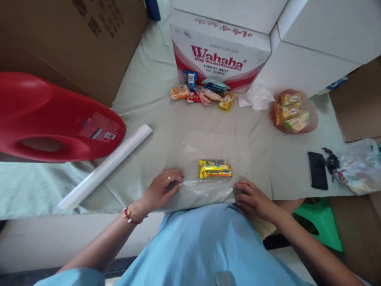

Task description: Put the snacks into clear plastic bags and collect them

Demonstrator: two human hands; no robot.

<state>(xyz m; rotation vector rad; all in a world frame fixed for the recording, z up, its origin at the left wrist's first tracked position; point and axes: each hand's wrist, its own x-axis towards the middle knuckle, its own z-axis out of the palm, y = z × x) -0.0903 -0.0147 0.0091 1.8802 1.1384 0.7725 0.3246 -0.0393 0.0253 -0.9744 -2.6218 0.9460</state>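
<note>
A clear plastic sheet (208, 149) lies flat on the cloth-covered table in front of me. A yellow snack packet (215, 169) rests on it near the front edge. My left hand (164, 187) pinches the sheet's near left edge, fingers curled. At the near right edge of the sheet my right hand (251, 196) grips it with bent fingers. The packet lies between the two hands, a little beyond them.
A roll of clear film (104, 167) lies at the left beside a red plastic stool (44, 115). Several snack packets (202, 95) sit before a Wahaha box (220, 57). A red dish of packets (293, 111), a black case (317, 170), keys and a plastic bag (358, 165) are at the right.
</note>
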